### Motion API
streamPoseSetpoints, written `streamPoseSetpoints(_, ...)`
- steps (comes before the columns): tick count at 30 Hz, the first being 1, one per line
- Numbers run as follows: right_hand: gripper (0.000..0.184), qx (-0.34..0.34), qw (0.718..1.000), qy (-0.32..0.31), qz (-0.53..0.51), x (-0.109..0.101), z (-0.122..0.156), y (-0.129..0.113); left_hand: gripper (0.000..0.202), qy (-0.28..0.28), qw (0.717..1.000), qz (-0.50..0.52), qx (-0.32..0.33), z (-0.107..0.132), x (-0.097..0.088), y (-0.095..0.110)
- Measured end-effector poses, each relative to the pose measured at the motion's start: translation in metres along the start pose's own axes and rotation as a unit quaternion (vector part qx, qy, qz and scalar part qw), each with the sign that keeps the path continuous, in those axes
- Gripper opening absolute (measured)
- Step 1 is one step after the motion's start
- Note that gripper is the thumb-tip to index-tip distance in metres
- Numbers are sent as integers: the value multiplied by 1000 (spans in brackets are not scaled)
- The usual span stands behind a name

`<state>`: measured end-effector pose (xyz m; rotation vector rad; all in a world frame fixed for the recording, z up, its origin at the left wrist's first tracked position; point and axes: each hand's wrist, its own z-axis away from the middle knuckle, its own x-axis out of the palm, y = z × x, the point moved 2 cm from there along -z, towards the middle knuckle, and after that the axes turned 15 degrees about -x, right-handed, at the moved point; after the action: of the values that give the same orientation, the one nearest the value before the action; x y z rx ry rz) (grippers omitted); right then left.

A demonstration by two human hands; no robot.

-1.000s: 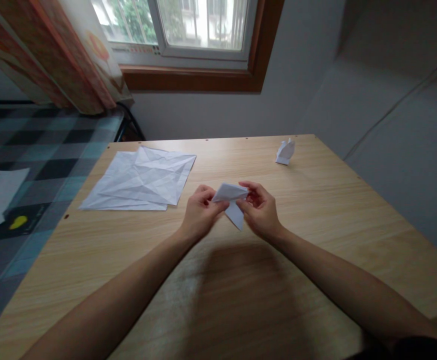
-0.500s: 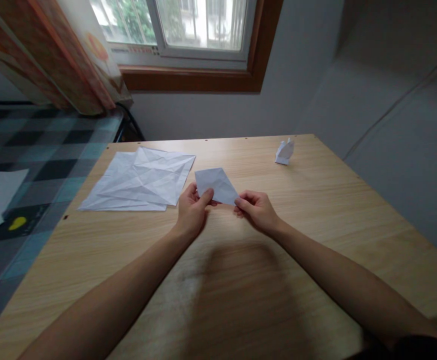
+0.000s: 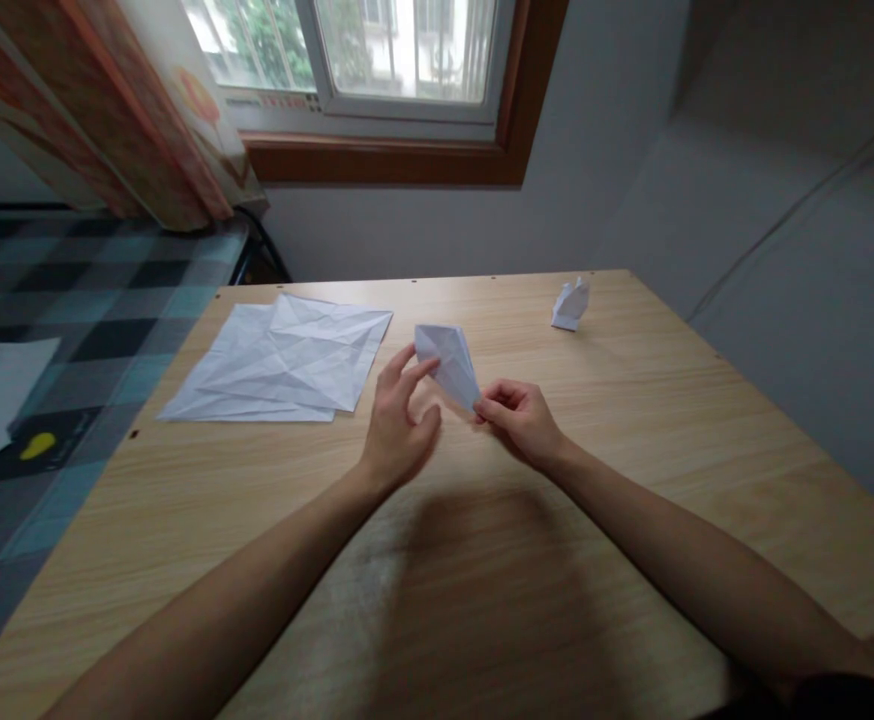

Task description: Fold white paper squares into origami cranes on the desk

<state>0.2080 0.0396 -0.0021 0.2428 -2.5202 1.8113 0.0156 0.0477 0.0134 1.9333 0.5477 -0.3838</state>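
Note:
A folded sheet of white paper [image 3: 450, 360] is held up over the middle of the wooden table [image 3: 654, 430], its layers showing along the right edge. My right hand [image 3: 516, 415] pinches its lower right corner between thumb and fingers. On the other side, my left hand [image 3: 403, 415] has its fingers spread and its thumb apart. The left fingertips are at the paper's left edge; one seems to touch its face. The undersides of the paper are hidden.
Several creased white sheets [image 3: 287, 360] lie flat at the table's back left. A small folded paper figure [image 3: 571, 304] stands near the back right edge. Left of the table is a checked cloth [image 3: 159, 270] with torn white paper [image 3: 9, 390] on it.
My left hand has let go of the paper's lower left part and spread its fingers. The paper has turned and looks narrower, still pinched by my right hand.

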Motion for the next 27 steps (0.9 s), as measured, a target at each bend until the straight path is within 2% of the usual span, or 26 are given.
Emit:
streamPoseSetpoints(2, 31, 10, 998, -18, -51, 2, 1, -2, 53, -46, 999, -8, 11, 3, 2, 2)
streamPoseSetpoints(6, 32, 74, 983, -84, -145, 6, 7, -1, 45, -110, 993, 29, 23, 5, 8, 3)
streamPoseSetpoints(11, 36, 95, 976, -100, -169, 6, 7, 0, 32, -116, 992, 41, 34, 6, 4, 6)
streamPoseSetpoints(13, 38, 92, 976, -103, -170, 5, 6, -1, 35, -140, 987, 56, 48, 6, 1, 9)
streamPoseSetpoints(16, 37, 84, 976, -114, -168, 4, 5, -1, 50, -215, 970, 100, 58, 8, -1, 14)
streamPoseSetpoints(18, 37, 83, 976, -119, -163, 3, 5, 0, 56, -245, 961, 117, 54, 9, -1, 16)
streamPoseSetpoints(23, 34, 77, 977, -126, -151, 4, 6, -1, 55, -252, 957, 142, 17, 9, 0, 15)
streamPoseSetpoints(27, 33, 78, 976, -145, -143, 7, 6, -4, 38, -230, 955, 178, -64, 8, 3, 14)
